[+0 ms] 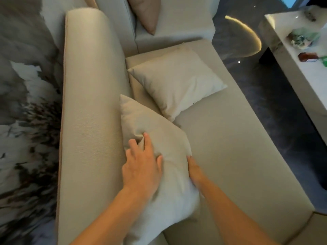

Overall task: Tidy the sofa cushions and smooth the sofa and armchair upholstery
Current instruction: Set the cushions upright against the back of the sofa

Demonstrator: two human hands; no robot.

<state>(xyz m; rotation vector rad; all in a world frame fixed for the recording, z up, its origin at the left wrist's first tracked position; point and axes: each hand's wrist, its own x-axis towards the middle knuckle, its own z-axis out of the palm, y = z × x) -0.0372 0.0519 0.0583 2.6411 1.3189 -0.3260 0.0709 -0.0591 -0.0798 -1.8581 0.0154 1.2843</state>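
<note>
Beige sofa: left hand, fingers spread wide, flat on near cushion; right hand at its edge, grip unclear.

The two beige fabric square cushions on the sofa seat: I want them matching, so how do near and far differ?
The near beige square cushion has the left hand pressing its face and the right hand at its edge; the far beige square cushion is untouched. The near one is creased at the left fingers; the far one looks smooth. Both share colour and shape and sit by the cream sofa backrest.
</note>
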